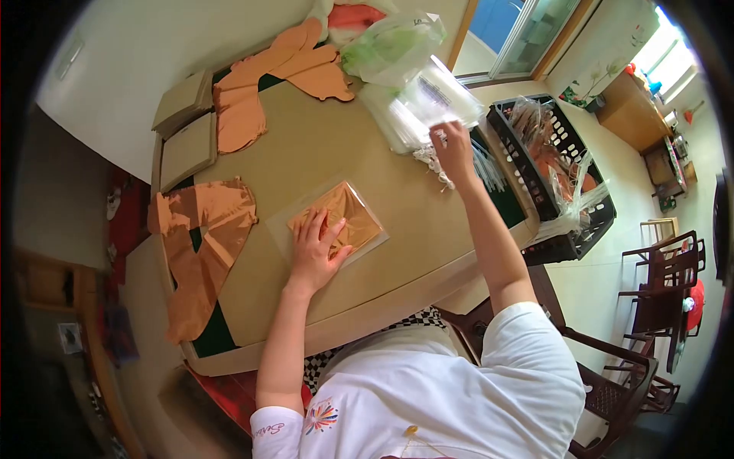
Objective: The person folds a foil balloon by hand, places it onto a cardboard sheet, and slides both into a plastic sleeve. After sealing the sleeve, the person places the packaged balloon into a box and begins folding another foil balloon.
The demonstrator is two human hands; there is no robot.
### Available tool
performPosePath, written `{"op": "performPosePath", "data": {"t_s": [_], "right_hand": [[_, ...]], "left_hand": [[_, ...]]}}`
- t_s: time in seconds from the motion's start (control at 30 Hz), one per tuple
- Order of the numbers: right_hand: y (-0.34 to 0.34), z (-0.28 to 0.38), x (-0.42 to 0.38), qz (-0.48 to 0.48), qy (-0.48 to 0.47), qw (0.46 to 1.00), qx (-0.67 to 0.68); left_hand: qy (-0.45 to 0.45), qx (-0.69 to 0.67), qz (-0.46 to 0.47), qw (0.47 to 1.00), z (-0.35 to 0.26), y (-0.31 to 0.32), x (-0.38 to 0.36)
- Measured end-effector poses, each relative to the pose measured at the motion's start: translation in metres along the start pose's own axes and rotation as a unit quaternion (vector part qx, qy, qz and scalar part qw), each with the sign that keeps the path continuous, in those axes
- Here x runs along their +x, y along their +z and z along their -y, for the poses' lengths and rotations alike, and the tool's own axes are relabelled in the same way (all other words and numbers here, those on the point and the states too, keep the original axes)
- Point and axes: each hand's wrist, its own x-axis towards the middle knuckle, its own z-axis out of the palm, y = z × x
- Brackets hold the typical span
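Observation:
My left hand [316,249] lies flat with its fingers spread on a folded, shiny copper-coloured sheet [353,219] inside a clear plastic bag [374,239]. Over at the right side of the table, my right hand [456,153] has its fingers curled together beside a bundle of white string [433,163]. Whatever its fingertips hold, if anything, is too small to make out. Just beyond that hand is a stack of clear plastic bags [405,115]. Flat copper-coloured pieces [202,252] lie left of my left hand, and more matte orange ones [241,115] lie at the back.
A green-tinted plastic bag [397,50] sits at the table's far end. Black crates [527,164] with wrapped copper-coloured items stand against the right edge. Thin clear strips [487,168] lie near them. Cardboard pieces [187,149] line the left edge. A dark wooden chair [612,359] stands at right.

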Motion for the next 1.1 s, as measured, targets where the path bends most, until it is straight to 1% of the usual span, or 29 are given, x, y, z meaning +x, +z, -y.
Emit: {"op": "performPosePath", "data": {"t_s": [0.03,0.13,0.17,0.27,0.3,0.4,0.43,0.53,0.57,0.67,0.73,0.8,0.87,0.9,1.0,1.03,1.1], "right_hand": [[0.007,-0.007,0.016,0.002,0.017,0.999,-0.03],[0.031,-0.036,0.048,0.026,0.06,0.997,-0.05],[0.038,-0.048,0.052,0.064,0.103,0.991,-0.061],[0.053,-0.078,0.067,0.092,0.141,0.986,-0.015],[0.052,-0.076,0.068,0.083,0.139,0.987,-0.004],[0.041,-0.071,0.075,0.089,0.107,0.99,-0.016],[0.037,-0.067,0.073,0.078,0.086,0.992,-0.046],[0.02,-0.047,0.063,0.026,0.026,0.998,-0.056],[0.013,-0.034,0.057,-0.018,-0.015,0.999,-0.04],[0.0,0.023,0.031,-0.048,-0.108,0.992,0.053],[0.016,0.056,0.012,-0.015,-0.14,0.986,0.09],[0.039,0.079,-0.003,0.063,-0.152,0.98,0.108],[0.059,0.097,-0.002,0.082,-0.252,0.961,0.083],[0.078,0.095,-0.001,0.118,-0.256,0.954,0.105],[0.097,0.105,0.006,0.202,-0.3,0.929,0.076],[0.103,0.106,0.007,0.218,-0.294,0.927,0.077],[0.107,0.106,0.009,0.213,-0.295,0.928,0.081]], "left_hand": [[-0.002,-0.001,0.007,1.0,0.0,-0.001,-0.001],[-0.006,0.001,0.016,1.0,-0.001,-0.002,-0.001],[-0.006,0.005,0.013,1.0,-0.001,-0.002,-0.001],[-0.008,0.002,0.011,1.0,0.0,-0.001,-0.001],[-0.008,-0.001,0.012,1.0,0.0,-0.001,-0.002],[-0.01,-0.007,0.011,1.0,0.0,-0.001,-0.002],[-0.012,-0.008,0.01,1.0,0.0,-0.001,-0.003],[-0.015,-0.015,0.009,1.0,-0.001,0.0,-0.003],[-0.016,-0.016,0.011,1.0,-0.002,-0.003,-0.002],[-0.018,-0.029,0.009,0.999,-0.001,-0.004,-0.002],[-0.017,-0.03,0.006,0.999,0.0,-0.002,-0.002],[-0.012,-0.02,0.004,1.0,0.001,0.0,-0.003],[-0.007,-0.015,0.005,1.0,0.003,0.004,-0.004],[-0.006,-0.011,0.004,1.0,0.005,0.003,-0.004],[-0.022,-0.017,0.02,0.999,0.002,0.0,-0.003],[-0.022,-0.015,0.019,0.999,0.001,-0.001,-0.002],[-0.022,-0.013,0.017,1.0,0.001,-0.001,-0.002]]}}
